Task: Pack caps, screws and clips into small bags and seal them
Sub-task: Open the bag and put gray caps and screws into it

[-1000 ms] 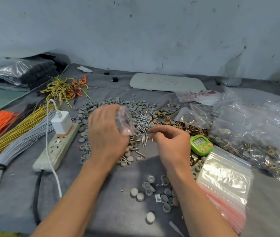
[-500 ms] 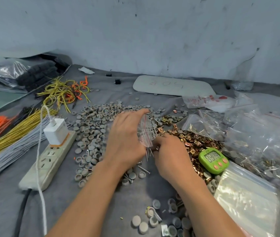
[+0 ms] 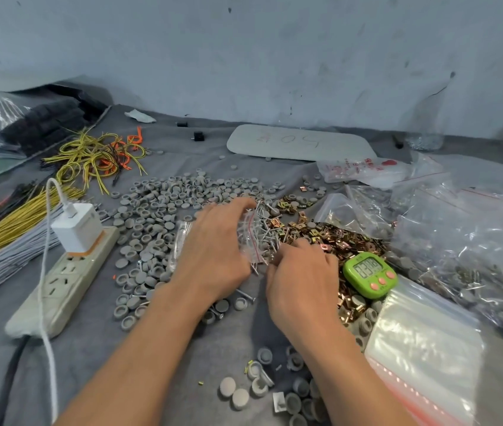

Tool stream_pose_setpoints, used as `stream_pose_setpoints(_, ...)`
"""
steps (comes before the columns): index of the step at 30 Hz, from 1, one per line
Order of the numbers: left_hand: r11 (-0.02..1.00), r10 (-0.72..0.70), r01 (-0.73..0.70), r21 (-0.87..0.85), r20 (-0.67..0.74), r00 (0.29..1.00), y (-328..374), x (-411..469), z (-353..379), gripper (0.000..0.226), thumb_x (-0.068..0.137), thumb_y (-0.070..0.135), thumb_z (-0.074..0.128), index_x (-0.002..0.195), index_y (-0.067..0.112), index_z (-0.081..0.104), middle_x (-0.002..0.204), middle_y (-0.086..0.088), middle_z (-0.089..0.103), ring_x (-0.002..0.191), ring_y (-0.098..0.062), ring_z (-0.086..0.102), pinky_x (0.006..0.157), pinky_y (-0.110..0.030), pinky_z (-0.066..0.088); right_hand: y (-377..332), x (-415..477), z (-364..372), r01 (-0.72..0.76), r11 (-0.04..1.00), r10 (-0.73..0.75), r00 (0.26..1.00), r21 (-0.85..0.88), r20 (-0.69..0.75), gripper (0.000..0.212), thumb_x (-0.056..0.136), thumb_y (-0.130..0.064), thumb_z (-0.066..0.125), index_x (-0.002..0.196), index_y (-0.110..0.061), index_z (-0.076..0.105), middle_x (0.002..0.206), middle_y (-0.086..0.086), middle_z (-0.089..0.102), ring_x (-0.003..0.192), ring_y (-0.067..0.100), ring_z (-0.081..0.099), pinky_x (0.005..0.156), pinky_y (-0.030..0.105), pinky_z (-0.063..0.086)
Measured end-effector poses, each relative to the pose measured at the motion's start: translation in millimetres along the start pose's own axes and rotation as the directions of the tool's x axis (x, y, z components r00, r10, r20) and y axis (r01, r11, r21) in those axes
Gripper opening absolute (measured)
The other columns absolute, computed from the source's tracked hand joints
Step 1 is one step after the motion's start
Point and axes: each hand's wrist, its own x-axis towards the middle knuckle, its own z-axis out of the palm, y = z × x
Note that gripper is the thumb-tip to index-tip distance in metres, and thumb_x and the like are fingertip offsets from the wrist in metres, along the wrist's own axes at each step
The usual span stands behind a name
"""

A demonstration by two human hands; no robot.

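Two-handed loading over screws (image 3: 270,230): gripping bag (image 3: 249,241) with left hand (image 3: 213,247), low against pile, probably to shorten feeding; digging into pile with right hand (image 3: 302,278), fingers curled, grasp hidden, cannot tell

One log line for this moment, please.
left hand: holds small clear red-striped plastic zip bag | right hand: fingers curled at loose silver metal screws
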Motion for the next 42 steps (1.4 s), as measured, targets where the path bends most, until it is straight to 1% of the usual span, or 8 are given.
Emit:
stream_pose_setpoints(8, 0.995, 0.093, -0.091, -0.047, 0.031, 0.995, 4.4, -1.7, 2.6, 0.060, 0.066, 0.006, 0.071, 0.123, 0.025, 0.061, 0.106, 0.020, 0.058, 0.095, 0.009, 0.036, 0.114, -0.039, 0.038, 10.0, 5.4, -14.6, 0.144, 0.971, -0.110, 0.978, 0.192, -0.175, 0.008, 0.094, -0.026, 0.065, 0.089, -0.028, 0.070, 0.099, -0.009, 0.068, 0.106, 0.020, 0.055, 0.099, 0.029, 0.023)
stream_pose_setpoints(13, 0.977, 0.187, -0.182, -0.107, 0.033, 0.982, 6.8, 2.8, 8.5, 0.049, 0.073, 0.010, 0.067, 0.120, 0.027, 0.063, 0.106, 0.011, 0.068, 0.101, -0.012, 0.058, 0.099, -0.033, 0.044, 1.3, 15.0, -17.8, 0.126, 0.871, -0.094, 0.991, 0.474, -0.090, 0.010, 0.092, -0.020, 0.072, 0.090, -0.030, 0.076, 0.161, -0.009, 0.042, 0.153, 0.019, 0.025, 0.123, 0.032, 0.012)
stream_pose_setpoints(18, 0.974, 0.173, -0.181, -0.138, -0.067, 0.983, 6.3, -0.6, 8.5, 0.055, 0.071, 0.003, 0.067, 0.120, 0.029, 0.062, 0.106, 0.015, 0.067, 0.104, -0.008, 0.059, 0.106, -0.031, 0.042, -4.7, 16.6, -23.1, 0.044, 0.845, -0.050, 0.999, 0.534, -0.004, 0.018, 0.095, -0.022, 0.069, 0.081, -0.035, 0.071, 0.169, -0.008, 0.028, 0.157, 0.015, 0.015, 0.125, 0.032, 0.007)
stream_pose_setpoints(25, 0.965, 0.209, -0.227, -0.131, -0.142, 0.968, 4.0, 3.4, 5.0, 0.060, 0.072, 0.004, 0.065, 0.127, 0.028, 0.058, 0.102, 0.015, 0.065, 0.101, -0.006, 0.059, 0.105, -0.020, 0.038, -9.3, 12.5, -16.6, 0.126, 0.740, -0.125, 0.991, 0.661, -0.049, 0.021, 0.099, -0.022, 0.063, 0.095, -0.026, 0.084, 0.157, -0.012, 0.049, 0.149, 0.016, 0.038, 0.120, 0.038, 0.032)
stream_pose_setpoints(29, 0.987, 0.010, -0.051, -0.151, -0.263, 0.965, -1.0, 5.2, 1.1, 0.060, 0.079, 0.020, 0.076, 0.132, 0.033, 0.053, 0.101, 0.017, 0.062, 0.101, -0.004, 0.056, 0.092, -0.024, 0.041, -15.7, 7.5, -17.4, 0.042, 0.541, 0.181, 0.970, 0.840, -0.165, 0.021, 0.095, -0.017, 0.063, 0.093, -0.027, 0.082, 0.119, -0.027, 0.070, 0.124, 0.001, 0.058, 0.109, 0.020, 0.041)
stream_pose_setpoints(31, 0.992, -0.032, -0.006, -0.129, -0.289, 0.957, -2.0, 5.6, 0.2, 0.068, 0.075, 0.023, 0.080, 0.135, 0.031, 0.050, 0.100, 0.016, 0.062, 0.101, -0.006, 0.053, 0.093, -0.025, 0.038, -12.2, 5.6, -16.3, -0.031, 0.721, 0.155, 0.981, 0.692, -0.117, 0.026, 0.094, -0.011, 0.061, 0.105, -0.025, 0.080, 0.102, -0.024, 0.073, 0.107, 0.009, 0.065, 0.101, 0.022, 0.048)
stream_pose_setpoints(34, 0.997, -0.026, 0.005, -0.072, -0.291, 0.956, -3.6, 5.7, 1.2, 0.075, 0.075, 0.024, 0.082, 0.140, 0.029, 0.045, 0.103, 0.011, 0.063, 0.102, -0.010, 0.051, 0.096, -0.033, 0.041, -11.9, 2.4, -7.5, 0.039, 0.976, -0.071, 0.987, 0.212, 0.144, 0.048, 0.087, -0.009, 0.061, 0.129, -0.030, 0.067, 0.121, 0.005, 0.070, 0.121, 0.027, 0.055, 0.099, 0.038, 0.044)
stream_pose_setpoints(42, 0.995, 0.097, -0.100, 0.004, -0.276, 0.956, -3.8, 6.7, 10.0, 0.077, 0.073, 0.017, 0.082, 0.140, 0.029, 0.046, 0.099, 0.009, 0.064, 0.101, -0.019, 0.058, 0.098, -0.029, 0.035, -4.0, 4.1, -11.9, 0.052, 0.988, -0.074, 0.986, 0.143, 0.152, 0.028, 0.086, -0.005, 0.057, 0.102, -0.023, 0.071, 0.081, 0.006, 0.062, 0.097, 0.035, 0.066, 0.076, 0.034, 0.038)
